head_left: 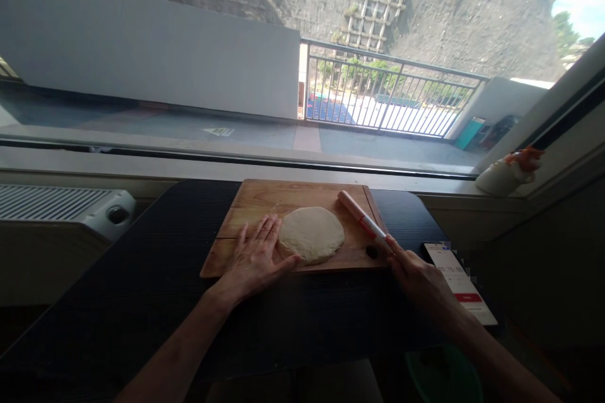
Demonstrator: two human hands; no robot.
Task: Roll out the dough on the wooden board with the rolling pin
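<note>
A flattened round of pale dough [312, 235] lies on a wooden cutting board [265, 195]. My left hand [259, 258] rests flat on the board at the dough's left side, fingers stretched out and the thumb along its near edge. My right hand [411, 264] is closed round the near end of a rolling pin [362, 217], which has a silver and red wrapper on its middle. The pin points away over the right part of the board, apart from the dough. My right fingers hide its near end.
The board lies on a dark table [142, 277]. A phone [460, 283] showing a timer lies at the right by my forearm. A white radiator [61, 208] stands at the left. A pot-like ornament [503, 176] sits on the windowsill. Below the table is a green bin [444, 378].
</note>
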